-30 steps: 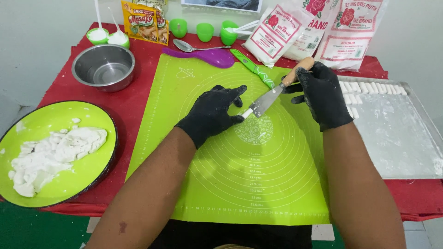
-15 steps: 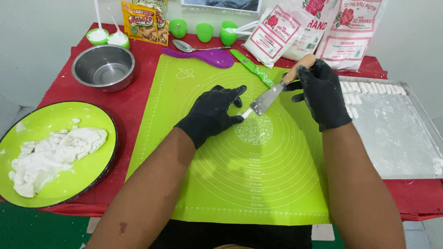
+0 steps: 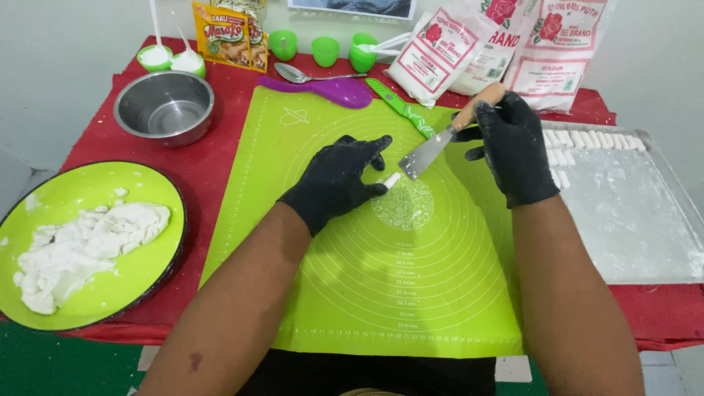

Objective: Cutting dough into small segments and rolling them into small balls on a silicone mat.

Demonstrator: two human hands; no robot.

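red cloth covers the table under a green mat. left hand fingers pinch a small dough piece at mat centre, steadying it. right hand fingers wrap the scraper, blade angled toward it.

A table draped in red cloth stands against a plain pale grey wall. Below its front edge shows dark green floor, with pale tiles at the right. Light is even and soft.
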